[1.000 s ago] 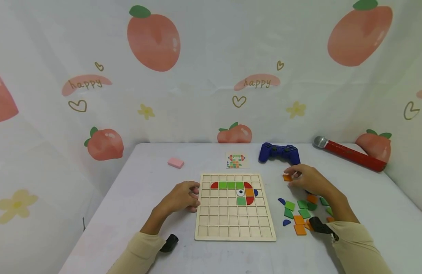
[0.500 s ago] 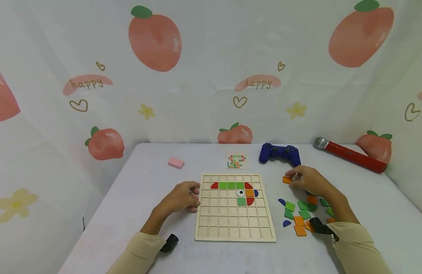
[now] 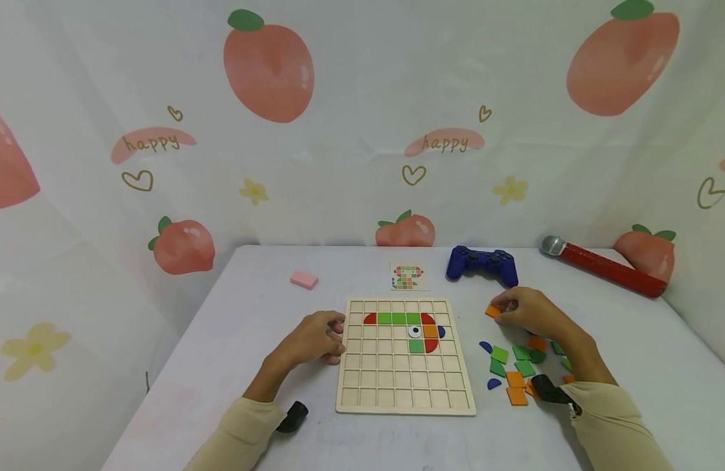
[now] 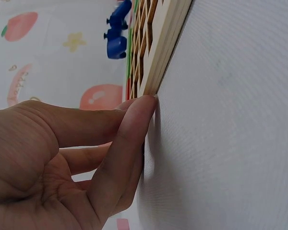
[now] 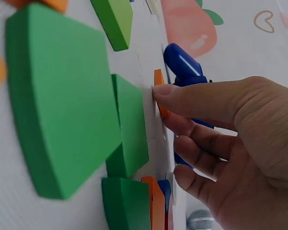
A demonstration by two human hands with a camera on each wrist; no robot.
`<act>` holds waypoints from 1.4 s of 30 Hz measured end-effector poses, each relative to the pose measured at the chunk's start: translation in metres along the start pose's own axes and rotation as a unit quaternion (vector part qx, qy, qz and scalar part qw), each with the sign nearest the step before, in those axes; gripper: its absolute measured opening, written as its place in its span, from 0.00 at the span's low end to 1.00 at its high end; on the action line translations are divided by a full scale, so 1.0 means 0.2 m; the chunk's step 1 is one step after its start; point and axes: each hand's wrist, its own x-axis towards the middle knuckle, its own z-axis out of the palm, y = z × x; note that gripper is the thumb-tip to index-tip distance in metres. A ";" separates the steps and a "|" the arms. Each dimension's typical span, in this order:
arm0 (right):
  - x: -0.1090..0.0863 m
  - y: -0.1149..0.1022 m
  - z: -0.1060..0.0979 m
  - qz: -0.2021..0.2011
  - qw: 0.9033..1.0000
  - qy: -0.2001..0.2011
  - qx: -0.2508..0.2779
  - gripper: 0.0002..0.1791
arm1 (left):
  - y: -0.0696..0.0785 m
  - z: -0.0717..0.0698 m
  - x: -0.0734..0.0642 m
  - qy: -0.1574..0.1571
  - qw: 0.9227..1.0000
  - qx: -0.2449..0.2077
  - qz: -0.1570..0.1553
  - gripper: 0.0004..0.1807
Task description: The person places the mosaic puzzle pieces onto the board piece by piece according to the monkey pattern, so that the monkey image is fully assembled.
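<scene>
A pale wooden grid board (image 3: 397,392) lies on the table, with red, green, orange and blue pieces and a white eye piece in its upper right cells. My left hand (image 3: 316,337) rests beside its left edge; in the left wrist view the thumb tip (image 4: 146,103) touches the board's side edge (image 4: 158,62). Right of the board, my right hand (image 3: 529,311) pinches an orange square tile (image 3: 493,311) between thumb and index finger. The right wrist view shows that orange tile (image 5: 161,96) on edge, tilted, with the other fingers loosely curled.
Loose green tiles (image 3: 523,367), orange tiles (image 3: 517,396) and blue half-round pieces (image 3: 494,384) lie below the right hand. Behind the board are a pattern card (image 3: 409,276), a blue game controller (image 3: 482,263) and a pink block (image 3: 304,280). A red microphone (image 3: 609,267) lies far right.
The right hand has shifted very slightly toward the person, and the orange tile in its fingers has tilted and turned. The left hand stays at the board's edge.
</scene>
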 end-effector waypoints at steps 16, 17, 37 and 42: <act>0.04 -0.16 0.09 -0.078 0.997 0.002 0.023 0.16 | 0.01 0.00 0.00 -0.002 1.000 -0.002 -0.001 0.34; 0.04 -0.18 0.09 -0.088 0.996 0.002 0.026 0.16 | 0.01 0.00 0.00 -0.002 1.000 -0.002 -0.001 0.34; 0.17 -0.58 0.31 -0.206 0.977 -0.054 0.033 0.13 | 0.00 0.00 0.01 -0.002 1.000 0.004 0.005 0.34; 0.21 -0.68 0.38 -0.231 0.970 -0.067 0.025 0.14 | 0.00 0.00 0.01 -0.004 1.000 -0.006 0.003 0.34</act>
